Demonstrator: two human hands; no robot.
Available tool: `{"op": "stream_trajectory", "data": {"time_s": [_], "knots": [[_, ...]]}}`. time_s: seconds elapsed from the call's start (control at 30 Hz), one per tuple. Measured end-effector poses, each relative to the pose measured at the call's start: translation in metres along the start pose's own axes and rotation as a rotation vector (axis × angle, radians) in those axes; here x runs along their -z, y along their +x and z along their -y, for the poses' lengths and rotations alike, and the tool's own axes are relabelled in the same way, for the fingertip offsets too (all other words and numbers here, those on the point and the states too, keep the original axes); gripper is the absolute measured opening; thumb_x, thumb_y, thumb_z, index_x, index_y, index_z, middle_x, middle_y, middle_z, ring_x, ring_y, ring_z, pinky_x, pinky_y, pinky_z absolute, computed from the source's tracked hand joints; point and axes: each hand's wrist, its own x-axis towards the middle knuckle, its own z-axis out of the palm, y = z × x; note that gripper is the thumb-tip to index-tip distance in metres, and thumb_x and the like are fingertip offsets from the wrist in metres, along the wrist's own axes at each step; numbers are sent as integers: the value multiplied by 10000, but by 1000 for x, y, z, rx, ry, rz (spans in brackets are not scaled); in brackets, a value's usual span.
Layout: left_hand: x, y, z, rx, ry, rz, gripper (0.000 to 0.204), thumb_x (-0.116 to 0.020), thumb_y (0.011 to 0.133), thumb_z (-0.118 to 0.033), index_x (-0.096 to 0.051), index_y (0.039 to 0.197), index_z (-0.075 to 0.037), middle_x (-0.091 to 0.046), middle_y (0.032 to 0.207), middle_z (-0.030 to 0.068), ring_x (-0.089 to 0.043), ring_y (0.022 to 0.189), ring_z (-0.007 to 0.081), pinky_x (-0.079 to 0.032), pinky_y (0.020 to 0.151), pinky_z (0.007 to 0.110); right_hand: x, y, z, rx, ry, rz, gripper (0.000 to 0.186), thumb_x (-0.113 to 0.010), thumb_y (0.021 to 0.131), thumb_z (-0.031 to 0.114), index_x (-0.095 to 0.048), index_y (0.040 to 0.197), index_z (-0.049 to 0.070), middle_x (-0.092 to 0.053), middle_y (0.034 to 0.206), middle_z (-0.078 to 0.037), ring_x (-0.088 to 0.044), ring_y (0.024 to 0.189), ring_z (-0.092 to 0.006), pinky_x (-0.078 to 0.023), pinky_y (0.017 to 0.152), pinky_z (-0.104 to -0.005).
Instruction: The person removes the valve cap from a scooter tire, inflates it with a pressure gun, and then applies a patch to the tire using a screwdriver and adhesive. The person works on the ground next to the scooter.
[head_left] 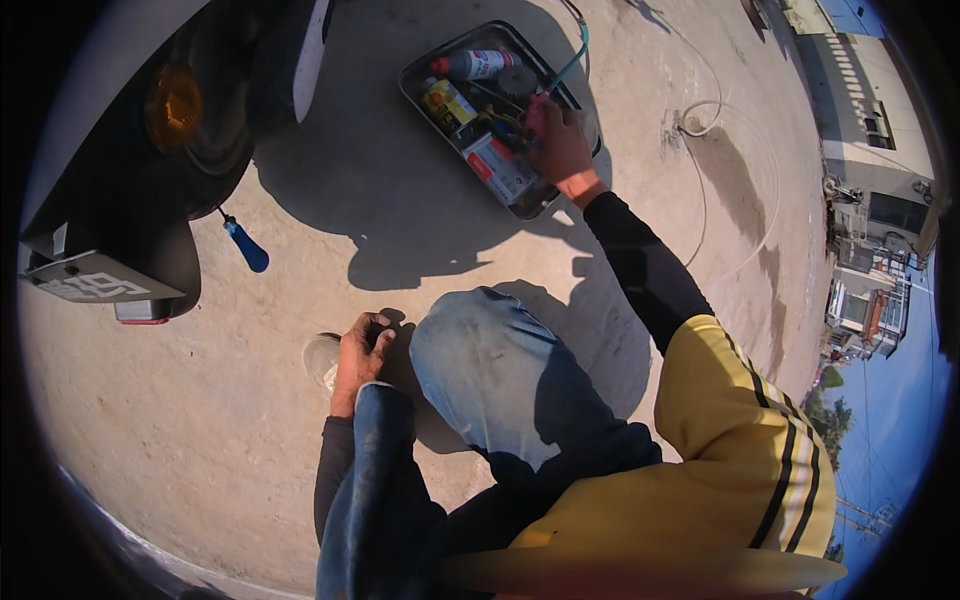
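My right hand [563, 150] reaches over the far right side of a black tray [412, 92], its fingers closed round a pinkish-red handle [538, 116]. A teal tube or cord [572, 62] runs from near that handle up beyond the tray. Inside the tray lie a grey bottle with a red cap [478, 65], a yellow container [449, 103], a red-and-white box [498, 168] and a dark toothed round part [518, 81]. Near my left knee, my left hand [360, 358] has its fingers curled; something dark shows at the fingertips, too small to name.
At the left stands a vehicle's end with an orange lamp [172, 107] and a plate [95, 287]. A blue-handled screwdriver [246, 246] sticks out below it. A thin pale hose [703, 190] loops over the concrete ground at the right. Buildings rise beyond.
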Motion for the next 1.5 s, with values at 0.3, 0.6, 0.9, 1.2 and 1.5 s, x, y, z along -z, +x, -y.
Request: {"op": "stream_trajectory", "data": {"time_s": [0.3, 0.6, 0.9, 1.2, 1.5], "knots": [[1, 4, 14, -47, 14, -29, 203, -739, 964, -90, -660, 1121, 9, -760, 965, 125, -706, 902, 193, -563, 865, 335, 25, 46, -38, -88, 320, 48, 543, -771, 882, 117, -624, 1392, 4, -674, 1265, -266, -684, 1147, -436, -564, 996, -470], [4, 3, 4, -3, 60, -10, 227, -743, 958, -78, -660, 1150, 11, -758, 1012, 116, -703, 963, 190, -554, 914, 332, 54, 11, -25, -126, 325, 80, 516, -728, 917, 71, -613, 1408, -41, -706, 1292, -231, -737, 1092, -338, -593, 947, -399], [6, 2, 8, 30, 12, 21, 210, -721, 973, -54, -651, 1162, 7, -739, 994, 91, -677, 929, 156, -549, 892, 310, 28, -54, 51, 506, -65, 109, 523, -734, 814, 92, -660, 1330, 54, -679, 1249, -164, -650, 1153, -320, -516, 994, -448], [2, 2, 8, -41, 16, -1, 206, -729, 968, -90, -655, 1135, 5, -757, 984, 132, -702, 928, 193, -558, 885, 332, -3, -54, 51, 377, -158, 128, 586, -683, 886, 95, -565, 1457, 40, -708, 1227, -207, -683, 1139, -389, -504, 1013, -493], [6, 0, -16, -50, -32, -44, 205, -707, 992, -74, -642, 1173, -2, -702, 928, 73, -635, 867, 154, -527, 832, 306, 21, -81, 49, -292, 621, -26, 419, -639, 903, 97, -690, 1313, 29, -736, 1024, -279, -742, 890, -380, -575, 789, -417]]}}
